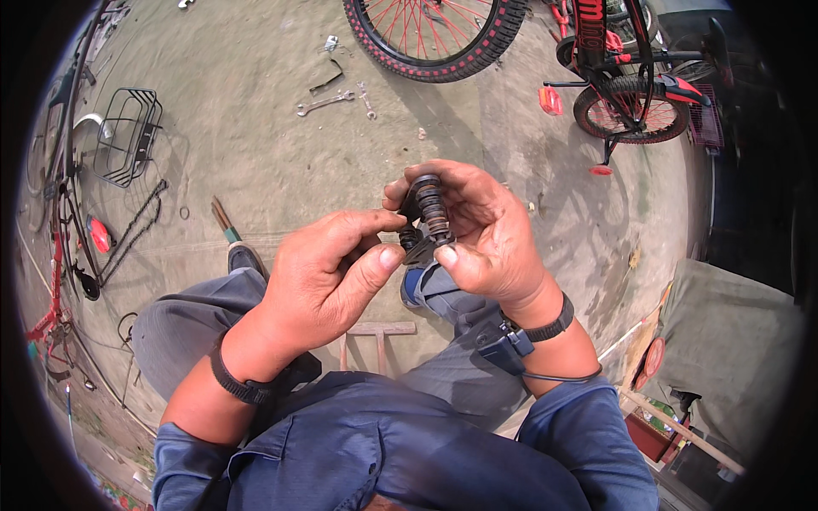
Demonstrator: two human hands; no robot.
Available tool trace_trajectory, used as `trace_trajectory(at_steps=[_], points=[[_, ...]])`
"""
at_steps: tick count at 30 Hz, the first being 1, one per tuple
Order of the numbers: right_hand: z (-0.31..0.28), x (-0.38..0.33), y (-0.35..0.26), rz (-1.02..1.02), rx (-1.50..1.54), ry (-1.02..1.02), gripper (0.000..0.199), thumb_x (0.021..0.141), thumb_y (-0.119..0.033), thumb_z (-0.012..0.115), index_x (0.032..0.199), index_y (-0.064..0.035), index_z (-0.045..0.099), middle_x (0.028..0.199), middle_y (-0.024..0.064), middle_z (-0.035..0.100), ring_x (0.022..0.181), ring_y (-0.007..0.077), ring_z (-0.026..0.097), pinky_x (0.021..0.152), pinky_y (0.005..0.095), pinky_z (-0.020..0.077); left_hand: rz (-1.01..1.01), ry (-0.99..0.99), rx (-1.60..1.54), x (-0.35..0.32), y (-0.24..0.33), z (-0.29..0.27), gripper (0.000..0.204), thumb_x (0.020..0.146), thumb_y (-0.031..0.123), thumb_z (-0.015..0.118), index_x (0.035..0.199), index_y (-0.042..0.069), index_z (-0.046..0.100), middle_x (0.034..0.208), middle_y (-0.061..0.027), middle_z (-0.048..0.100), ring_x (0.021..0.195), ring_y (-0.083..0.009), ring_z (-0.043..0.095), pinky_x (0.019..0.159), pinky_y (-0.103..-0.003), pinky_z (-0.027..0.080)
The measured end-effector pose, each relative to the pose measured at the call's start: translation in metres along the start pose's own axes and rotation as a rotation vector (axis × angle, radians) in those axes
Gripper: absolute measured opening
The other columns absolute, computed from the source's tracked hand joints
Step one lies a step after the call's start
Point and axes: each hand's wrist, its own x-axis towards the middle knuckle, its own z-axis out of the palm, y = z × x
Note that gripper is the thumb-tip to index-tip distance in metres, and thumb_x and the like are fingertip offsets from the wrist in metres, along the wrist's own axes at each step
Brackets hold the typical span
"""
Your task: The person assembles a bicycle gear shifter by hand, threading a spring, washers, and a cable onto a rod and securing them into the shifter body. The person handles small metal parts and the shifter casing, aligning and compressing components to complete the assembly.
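Observation:
Above my knees, my right hand [494,238] is wrapped round a dark, greasy metal part with a ribbed, spring-like column [433,209] and a flat dark plate at its lower end. The right thumb presses near the bottom of the column, and the fingers curl over its top and far side. From the left, my left hand [328,277] meets the same part with index fingertip and thumb at its left edge. Its other fingers are curled and mostly hidden. A second, smaller dark coil shows between the two hands.
Two spanners [325,104] lie ahead on the concrete. A bicycle wheel [434,38] and a black-red bicycle [626,94] stand beyond. At left are a wire basket [128,136], a chain [136,230] and a red frame [55,298]. A green-handled tool [225,223] lies by my left shoe.

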Motion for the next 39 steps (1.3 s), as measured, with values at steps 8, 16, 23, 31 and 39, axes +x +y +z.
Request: trace_trajectory(at_steps=[8,16,23,31,39], points=[[0.000,0.008,0.004,-0.466,-0.898,0.001,0.058,0.064,-0.014,0.078,0.119,-0.0020,0.063,0.106,0.0137,0.068,0.096,0.0300,0.068,0.085,0.0376,0.0553,-0.330,-0.061,-0.522,0.000,-0.003,0.010,0.036,0.097,0.020,0.068,0.122,-0.003,0.058,0.110,-0.0084,0.064,0.103,-0.0162,0.064,0.091,-0.032,0.051],[0.009,0.010,0.010,-0.557,-1.011,0.033,0.062,0.057,-0.016,0.081,0.115,-0.0016,0.062,0.101,0.0141,0.065,0.090,0.0334,0.065,0.078,0.0416,0.0545,-0.426,0.063,-0.570,-0.002,-0.003,0.019,0.044,0.092,0.015,0.073,0.125,-0.005,0.052,0.117,-0.0112,0.063,0.109,-0.0155,0.061,0.099,-0.032,0.049],[0.011,0.012,0.013,-0.604,-1.131,0.072,0.059,0.061,-0.022,0.080,0.114,-0.0028,0.060,0.099,0.0129,0.063,0.087,0.0327,0.063,0.073,0.0416,0.0544,-0.394,0.094,-0.433,-0.002,-0.003,0.021,0.041,0.093,0.014,0.071,0.125,-0.006,0.053,0.113,-0.0111,0.064,0.103,-0.0151,0.063,0.094,-0.032,0.051],[0.014,0.012,0.018,-0.567,-1.172,0.064,0.054,0.062,-0.022,0.077,0.111,-0.0058,0.061,0.099,0.0096,0.061,0.088,0.0298,0.061,0.071,0.0401,0.0551,-0.423,0.083,-0.471,-0.004,-0.006,0.022,0.028,0.098,0.010,0.063,0.120,-0.007,0.058,0.104,-0.0073,0.067,0.096,-0.0105,0.062,0.082,-0.027,0.053],[0.014,0.013,0.020,-0.516,-1.154,0.036,0.057,0.057,-0.015,0.079,0.111,-0.0018,0.064,0.099,0.0131,0.065,0.086,0.0321,0.064,0.074,0.0394,0.0539,-0.483,0.116,-0.463,-0.005,-0.012,0.024,0.025,0.099,0.011,0.062,0.117,-0.007,0.061,0.101,-0.0065,0.068,0.092,-0.0088,0.062,0.079,-0.025,0.052]])
